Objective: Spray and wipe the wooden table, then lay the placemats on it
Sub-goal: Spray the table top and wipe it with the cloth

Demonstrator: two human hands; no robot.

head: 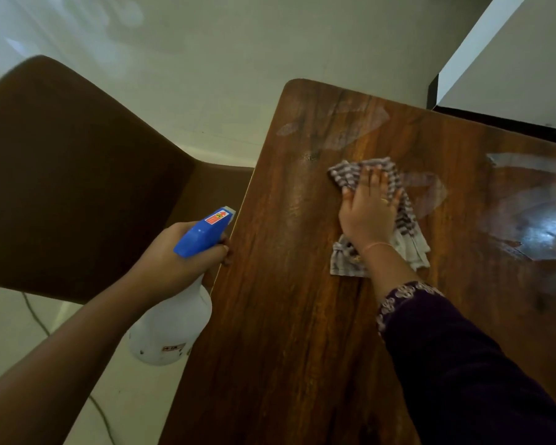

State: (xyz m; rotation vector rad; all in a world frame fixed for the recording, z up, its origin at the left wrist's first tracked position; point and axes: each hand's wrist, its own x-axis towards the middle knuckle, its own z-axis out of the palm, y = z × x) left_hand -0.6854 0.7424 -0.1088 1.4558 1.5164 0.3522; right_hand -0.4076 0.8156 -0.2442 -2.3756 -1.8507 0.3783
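At the far left stands a dark brown moulded chair point(77, 175), pushed near the edge of the counter, with pale floor point(206, 59) beyond it. Just right of the chair, the left hand point(187, 255) is wrapped around the neck of a white plastic spray bottle with a blue trigger head point(177, 316); the fingers are closed on it and the bottle hangs beside the counter's left edge, off the surface, its nozzle pointing roughly toward the wood. Next comes the brown wood-grain counter point(286, 316), which carries damp, shiny streaks toward its far corner and a broad wet sheen at the right. On it, the right hand point(368, 216) lies palm down with fingers spread, pressing flat on a grey-and-white striped cloth point(408, 232) that is bunched under it near the middle of the far half; it presses on the cloth rather than gripping it. A dark embroidered sleeve point(446, 342) covers that forearm. The wiping step looks to be in hand: wet patches are there, and the near half of the wood looks drier and unstreaked. The next move probably calls for drawing the cloth across the wet streaks, then spraying and wiping the near portion. No placemats are in view, so laying them is not yet begun.
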